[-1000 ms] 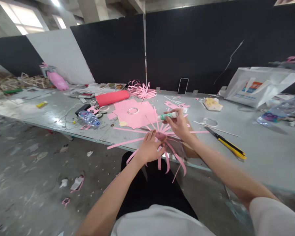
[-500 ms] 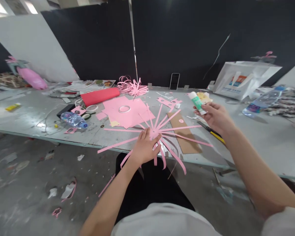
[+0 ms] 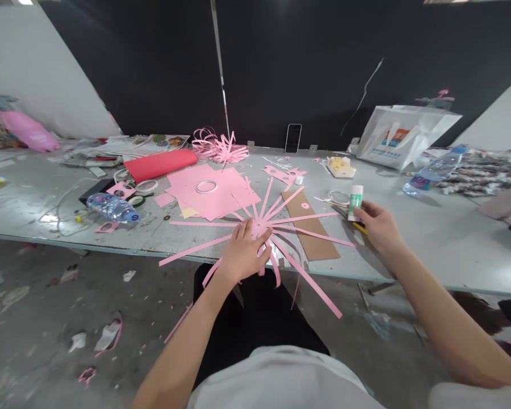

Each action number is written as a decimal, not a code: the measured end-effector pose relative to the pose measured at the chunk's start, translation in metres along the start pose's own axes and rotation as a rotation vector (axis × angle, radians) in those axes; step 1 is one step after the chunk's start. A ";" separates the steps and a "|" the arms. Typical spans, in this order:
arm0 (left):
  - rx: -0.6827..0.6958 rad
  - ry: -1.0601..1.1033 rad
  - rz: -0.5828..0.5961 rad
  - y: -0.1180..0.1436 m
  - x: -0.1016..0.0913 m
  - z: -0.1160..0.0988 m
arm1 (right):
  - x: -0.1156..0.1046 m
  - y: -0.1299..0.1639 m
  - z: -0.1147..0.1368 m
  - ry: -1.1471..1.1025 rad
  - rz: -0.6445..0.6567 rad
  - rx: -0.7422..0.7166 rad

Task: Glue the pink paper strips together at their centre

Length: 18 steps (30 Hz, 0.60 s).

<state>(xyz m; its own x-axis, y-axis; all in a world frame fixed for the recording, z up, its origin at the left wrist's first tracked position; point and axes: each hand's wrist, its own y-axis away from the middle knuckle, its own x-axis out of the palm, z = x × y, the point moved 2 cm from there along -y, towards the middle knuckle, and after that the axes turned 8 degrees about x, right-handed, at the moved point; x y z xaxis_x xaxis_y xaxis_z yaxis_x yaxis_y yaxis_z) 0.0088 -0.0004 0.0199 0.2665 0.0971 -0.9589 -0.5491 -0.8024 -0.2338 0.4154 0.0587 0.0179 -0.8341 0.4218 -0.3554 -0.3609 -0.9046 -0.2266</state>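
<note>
A starburst of pink paper strips lies at the table's front edge, several ends hanging over it. My left hand rests on the strips near their centre, fingers spread and pressing down. In my right hand is a green and white glue stick, upright and pinched at its lower part just over the table. Behind that hand lies a tool with a yellow handle, partly covered. A strip of brown cardboard lies under some of the right-hand strips, with a small pink paper ring on it.
Pink sheets with a white ring, a red roll and a water bottle lie left. Curled pink strips and a phone are at the back. A white bag and another bottle stand right.
My right hand has come down with the glue stick, from raised and tilted to upright near the tabletop. My left hand stays on the strips. One front strip has straightened out. The view has shifted right.
</note>
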 end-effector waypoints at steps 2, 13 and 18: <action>0.002 0.006 -0.011 0.000 0.001 0.000 | -0.004 -0.001 -0.007 -0.006 -0.054 0.031; 0.009 0.014 -0.013 0.000 0.001 0.000 | -0.011 0.015 0.010 0.288 -0.064 -0.049; 0.001 0.019 -0.020 0.000 0.002 0.000 | -0.017 0.040 0.024 0.379 -0.176 -0.034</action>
<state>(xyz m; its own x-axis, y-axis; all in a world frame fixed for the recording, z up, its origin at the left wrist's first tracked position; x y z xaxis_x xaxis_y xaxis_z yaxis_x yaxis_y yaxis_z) 0.0096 0.0001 0.0176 0.2922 0.1024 -0.9508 -0.5441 -0.7998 -0.2534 0.4047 0.0137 0.0363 -0.5459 0.5683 -0.6157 -0.4648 -0.8168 -0.3417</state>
